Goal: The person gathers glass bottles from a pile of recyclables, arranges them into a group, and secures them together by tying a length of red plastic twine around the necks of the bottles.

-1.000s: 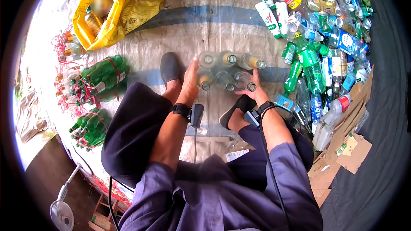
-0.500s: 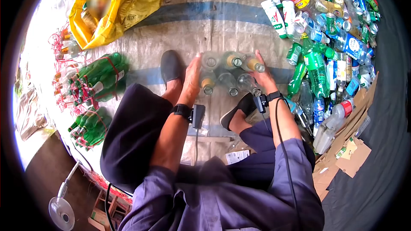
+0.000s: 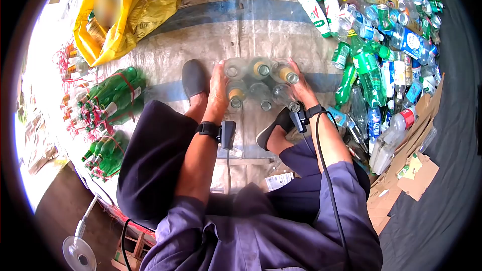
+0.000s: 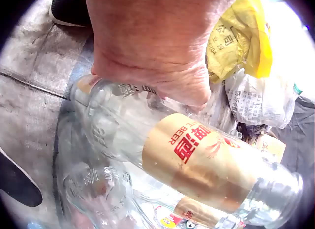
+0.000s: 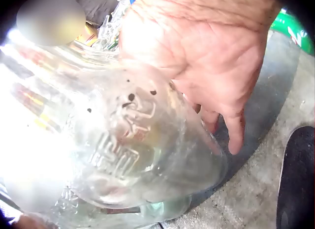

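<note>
Six clear bottles are grouped in two rows of three at the centre of the head frame, mouths toward the viewer and leaning slightly to the lower right. Whether their bases touch the floor sheet cannot be determined.

The left hand bears on the left side of the group, its fingers nearly straight along the glass. In the left wrist view, a tan label marked "BEER" faces the camera, on a bottle beside that hand.

The right hand is set against the right side, palm to the glass; the right wrist view shows its fingers extended and loosely spread, not wrapped round any bottle. The group sits between both hands.

Surroundings: yellow bag, upper left; tied green bottles, left; mixed pile of bottles and cans, upper right; cardboard, lower right; one dark shoe just left of the left hand.
</note>
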